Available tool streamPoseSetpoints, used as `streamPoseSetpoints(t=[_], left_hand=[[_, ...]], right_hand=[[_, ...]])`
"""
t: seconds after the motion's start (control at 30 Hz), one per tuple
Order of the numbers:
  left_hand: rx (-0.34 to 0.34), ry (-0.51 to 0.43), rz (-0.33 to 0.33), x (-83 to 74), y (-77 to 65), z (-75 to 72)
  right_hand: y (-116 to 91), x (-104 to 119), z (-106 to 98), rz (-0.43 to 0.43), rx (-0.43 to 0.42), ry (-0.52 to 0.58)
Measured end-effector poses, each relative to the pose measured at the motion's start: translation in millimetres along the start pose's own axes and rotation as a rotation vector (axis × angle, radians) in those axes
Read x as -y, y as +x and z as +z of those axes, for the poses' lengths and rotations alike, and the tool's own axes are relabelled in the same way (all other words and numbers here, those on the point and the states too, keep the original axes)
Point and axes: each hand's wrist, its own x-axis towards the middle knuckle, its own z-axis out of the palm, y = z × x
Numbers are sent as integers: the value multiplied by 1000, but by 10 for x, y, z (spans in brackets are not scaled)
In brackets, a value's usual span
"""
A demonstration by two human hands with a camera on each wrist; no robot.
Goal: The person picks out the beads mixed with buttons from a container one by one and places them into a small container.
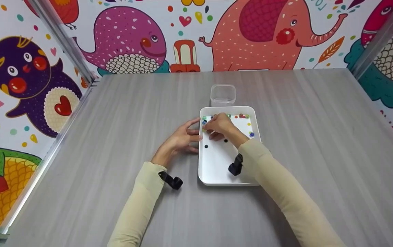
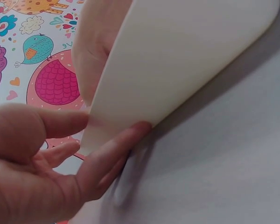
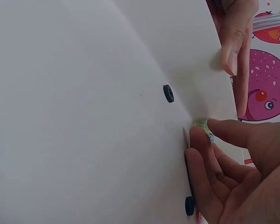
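While I watch through the head camera, I have the left hand (image 1: pixel 181 138) against the left wall of a white tray (image 1: pixel 217 166), its fingers spread and fairly straight, touching the side without wrapping round it. From the left wrist I can see the thumb and a fingertip meeting that wall on the outside. I have the right hand (image 1: pixel 223 124) inside the tray, near the far left corner. Through the right wrist camera I make out its thumb and forefinger pinching a greenish glass marble (image 3: pixel 203 125) close to the tray wall; the fingers hide part of it.

Just beyond the right hand, I see a green marble (image 1: pixel 204 118) in the corner and a blue marble (image 1: pixel 204 122) next to it. Along the far wall I find a red marble (image 1: pixel 241 116) and some small coloured bits, and near the right wall a dark blue marble (image 1: pixel 251 134). Two dark discs lie on the tray floor: the left disc (image 1: pixel 206 146) near the left wall, the other disc (image 1: pixel 226 141) just below the right hand.

I also see a clear tub (image 1: pixel 223 92) just behind the tray's far edge, on the grey table (image 1: pixel 176 216). Each pale sleeve carries a small black camera at the wrist, and cartoon animals cover the walls behind.
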Motion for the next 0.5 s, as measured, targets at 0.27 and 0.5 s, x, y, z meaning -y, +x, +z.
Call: streamPoseSetpoints(t=[0.27, 0.5], left_hand=[[2, -8, 2, 4, 7, -5], [-3, -1, 9, 12, 7, 3]], right_hand=[[12, -12, 22, -13, -20, -6], [14, -18, 12, -7, -11, 0]])
